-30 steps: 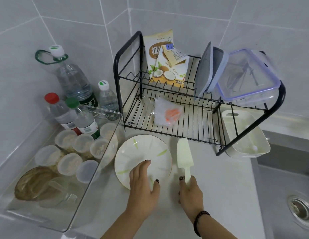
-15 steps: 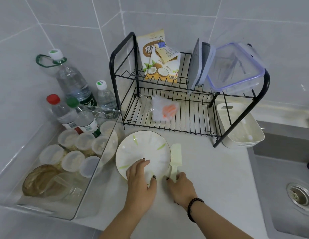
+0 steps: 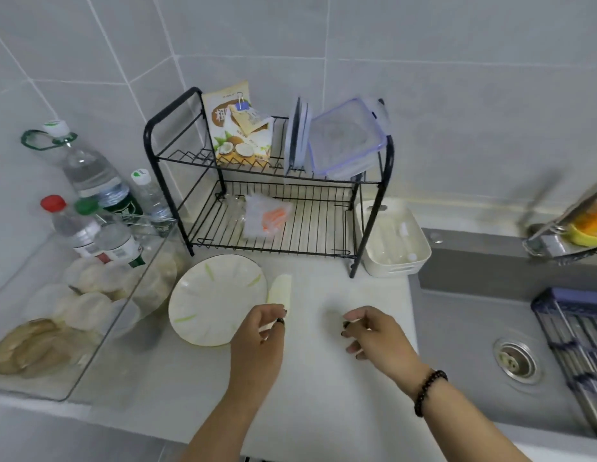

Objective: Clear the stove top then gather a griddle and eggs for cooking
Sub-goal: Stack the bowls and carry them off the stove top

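A white plate point(image 3: 217, 300) with green streaks lies on the white counter point(image 3: 340, 361) in front of the dish rack. A pale green spatula point(image 3: 280, 291) lies on the counter just right of the plate. My left hand point(image 3: 257, 341) hovers over the spatula's handle end with loosely curled fingers, holding nothing. My right hand point(image 3: 377, 338) hangs further right above bare counter, fingers relaxed and empty. No stove, griddle or eggs are in view.
A black two-tier dish rack point(image 3: 267, 195) holds a coconut packet, lids and a clear container. A clear bin point(image 3: 90, 311) of bottles and jars stands left. A white tray point(image 3: 393, 238) sits by the grey sink point(image 3: 490, 328); a basket hangs at its right.
My right hand let go of the spatula, which now lies beside the plate, and moved right. My left hand lifted off the plate. The view swung right toward the sink.
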